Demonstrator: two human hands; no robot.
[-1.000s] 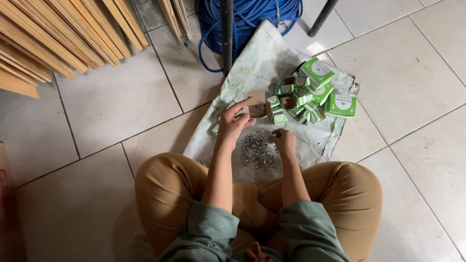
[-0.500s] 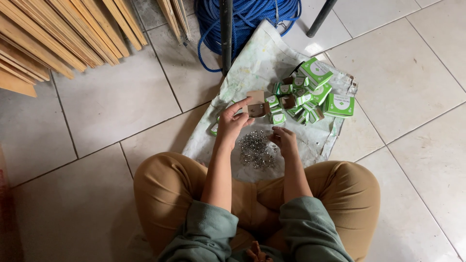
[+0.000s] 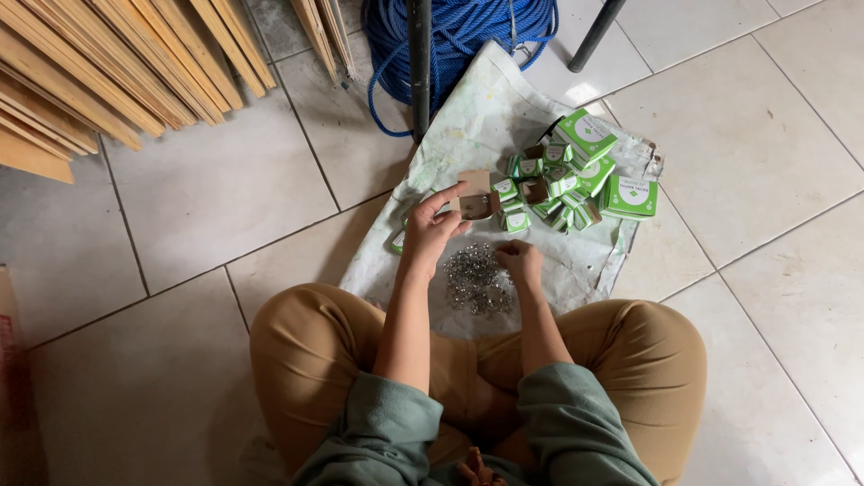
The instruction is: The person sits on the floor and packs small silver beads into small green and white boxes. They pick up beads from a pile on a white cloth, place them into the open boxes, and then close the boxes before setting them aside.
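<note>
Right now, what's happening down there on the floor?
A person sits cross-legged on a tiled floor in front of a pale sheet. The left hand holds up a small open cardboard box, while the right hand rests on a heap of small shiny metal pieces. A pile of little green-and-white boxes lies just beyond. Blue rope and wooden slats sit further off.
</note>
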